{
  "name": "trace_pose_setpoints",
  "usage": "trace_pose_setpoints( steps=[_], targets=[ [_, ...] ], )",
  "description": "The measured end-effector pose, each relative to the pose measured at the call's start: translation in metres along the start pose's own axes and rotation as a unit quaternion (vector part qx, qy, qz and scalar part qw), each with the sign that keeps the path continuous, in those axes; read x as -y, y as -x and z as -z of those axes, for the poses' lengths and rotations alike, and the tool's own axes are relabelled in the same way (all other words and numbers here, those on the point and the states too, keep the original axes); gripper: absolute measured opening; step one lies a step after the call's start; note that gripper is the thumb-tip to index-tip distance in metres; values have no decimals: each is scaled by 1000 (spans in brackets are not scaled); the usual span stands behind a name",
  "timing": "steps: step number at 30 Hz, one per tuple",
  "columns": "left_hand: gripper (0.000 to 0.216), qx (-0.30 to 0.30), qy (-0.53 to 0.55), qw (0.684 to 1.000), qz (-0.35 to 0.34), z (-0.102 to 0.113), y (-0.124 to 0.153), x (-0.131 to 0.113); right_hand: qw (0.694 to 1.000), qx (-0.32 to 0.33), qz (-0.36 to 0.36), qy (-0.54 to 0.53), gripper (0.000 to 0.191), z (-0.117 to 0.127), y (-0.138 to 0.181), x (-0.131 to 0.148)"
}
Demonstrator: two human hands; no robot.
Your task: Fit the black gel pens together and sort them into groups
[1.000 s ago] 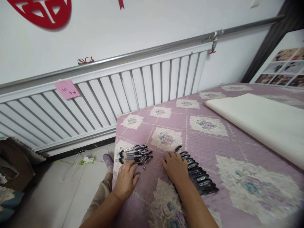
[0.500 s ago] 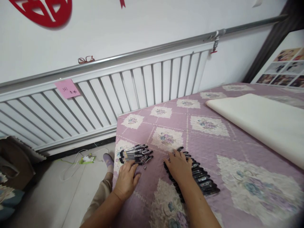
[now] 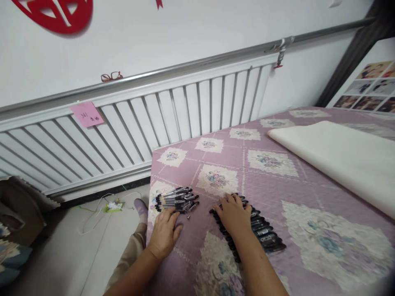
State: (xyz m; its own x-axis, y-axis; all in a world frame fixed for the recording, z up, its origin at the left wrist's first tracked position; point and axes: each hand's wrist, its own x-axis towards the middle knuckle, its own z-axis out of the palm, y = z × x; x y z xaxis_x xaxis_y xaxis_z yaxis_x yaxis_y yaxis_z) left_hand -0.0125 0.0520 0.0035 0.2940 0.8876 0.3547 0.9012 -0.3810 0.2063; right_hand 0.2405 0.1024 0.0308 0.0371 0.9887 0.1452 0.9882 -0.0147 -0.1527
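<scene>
Floral bedspread (image 3: 216,158) carries two groups of black pens, lying crosswise: one bunch (image 3: 176,202) beyond the left hand (image 3: 165,232), one row (image 3: 265,235) beneath the right hand (image 3: 233,214); both grips unclear.

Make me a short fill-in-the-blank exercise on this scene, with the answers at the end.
1. The right hand is over a row of ____.
2. The pen group by the left hand has ____ pens than the one at the other hand.
3. The note stuck on the radiator is coloured ____.
4. The valve handle by the pipe is coloured ____.

Missing words: pens; fewer; pink; red.
</scene>
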Motion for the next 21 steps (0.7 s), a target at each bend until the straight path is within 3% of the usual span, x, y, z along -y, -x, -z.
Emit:
trace_pose_setpoints(
  steps=[9, 21],
  targets=[
    [35, -2, 0, 1000, -5, -1, 0, 1, 999, 14, 34, -20, 41, 8, 5, 12],
    [34, 5, 1, 1000, -5, 0, 0, 0, 1000, -9, -8, -22, 33, 5, 6, 19]
  ],
)
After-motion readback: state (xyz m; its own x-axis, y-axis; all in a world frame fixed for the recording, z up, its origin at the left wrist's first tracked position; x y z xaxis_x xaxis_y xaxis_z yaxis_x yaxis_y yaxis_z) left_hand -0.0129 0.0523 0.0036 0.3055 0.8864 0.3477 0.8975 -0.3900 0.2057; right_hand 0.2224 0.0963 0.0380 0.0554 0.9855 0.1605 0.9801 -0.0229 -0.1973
